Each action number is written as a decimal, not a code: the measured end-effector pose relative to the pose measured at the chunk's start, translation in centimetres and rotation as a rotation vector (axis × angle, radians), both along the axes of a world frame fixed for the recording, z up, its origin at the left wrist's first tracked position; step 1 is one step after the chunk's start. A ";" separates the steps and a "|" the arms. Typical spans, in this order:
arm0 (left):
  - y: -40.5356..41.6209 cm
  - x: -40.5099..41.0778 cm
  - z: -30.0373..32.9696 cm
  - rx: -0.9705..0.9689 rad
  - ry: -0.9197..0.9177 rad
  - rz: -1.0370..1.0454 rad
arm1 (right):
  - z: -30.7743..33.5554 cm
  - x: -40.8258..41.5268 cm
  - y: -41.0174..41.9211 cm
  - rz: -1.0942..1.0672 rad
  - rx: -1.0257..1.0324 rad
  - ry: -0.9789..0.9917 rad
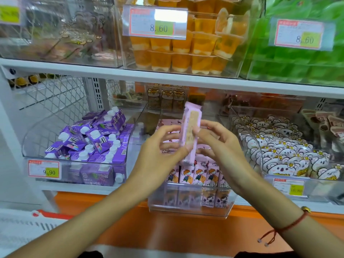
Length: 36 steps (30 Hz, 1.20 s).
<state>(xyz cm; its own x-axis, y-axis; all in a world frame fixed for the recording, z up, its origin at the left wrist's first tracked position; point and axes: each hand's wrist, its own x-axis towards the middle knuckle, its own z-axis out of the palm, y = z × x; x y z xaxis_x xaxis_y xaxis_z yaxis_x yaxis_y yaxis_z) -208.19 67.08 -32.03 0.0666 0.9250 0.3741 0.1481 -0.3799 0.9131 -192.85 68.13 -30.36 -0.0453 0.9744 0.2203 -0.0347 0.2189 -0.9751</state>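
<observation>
Two grips are being closed on one pink packet [190, 131], which is being held upright, its top tilted slightly to the right, in front of the lower shelf [55, 189] and above a clear bin [189, 211]. The packet's lower half is being pinched by the left grip [162, 146] between thumb and curled fingers, while its right edge is being pinched near the middle by the fingertips of the right grip [221, 144]. A narrow tan panel is being shown along the packet's facing side, though its print is too blurred to be read. Directly beneath the packet, more pink cartoon packets [197, 174] are being kept standing in rows inside the clear bin. Just left of it, purple cartons [93, 142] with white caps are being kept heaped in a second bin [29, 138], which is being marked by a price tag [44, 170] reading 9.90. On the right, white bear packets [279, 151] are being kept piled in a third bin [242, 123]. On the upper shelf [111, 71], orange jelly cups [186, 53] are being kept stacked behind a tag [156, 23] reading 8.60, with green packs [297, 67] just beside them on the right. A red string bracelet [290, 224] is being worn on the right wrist.
</observation>
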 end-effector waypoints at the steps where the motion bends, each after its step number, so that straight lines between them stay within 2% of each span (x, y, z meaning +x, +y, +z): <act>1: 0.1 -0.1 0.2 -0.098 -0.047 -0.029 | 0.1 0.1 0.1 0.001 -0.028 -0.003; 4: 0.1 -0.2 0.2 -0.357 -0.164 -0.191 | 0.0 0.2 0.5 0.001 -0.132 -0.033; 8: 0.2 -0.4 0.2 -0.429 -0.193 -0.256 | -0.1 0.1 0.4 0.019 -0.158 -0.051; 11: 0.5 -0.9 0.3 -0.353 -0.161 -0.211 | 0.0 0.3 0.5 0.071 -0.088 -0.047; 16: 0.5 -1.5 0.5 -0.040 -0.062 -0.132 | 0.1 0.9 0.1 0.171 0.196 -0.229; 19: 0.4 -1.6 0.5 0.031 -0.021 -0.135 | 0.0 0.9 -0.3 0.201 0.273 -0.252; 22: 0.3 -1.6 0.5 0.037 -0.029 -0.150 | -0.1 0.9 -0.4 0.186 0.271 -0.259; 27: 0.5 -1.4 0.5 -0.034 -0.180 -0.101 | -0.5 0.5 -0.4 0.172 0.226 -0.335; 32: 0.4 -1.5 0.9 -0.088 -0.317 -0.053 | -0.7 0.0 -0.7 0.195 0.164 -0.213; 36: 0.7 -2.1 1.2 -0.032 -0.375 0.046 | -0.4 0.2 -0.6 0.219 0.060 -0.201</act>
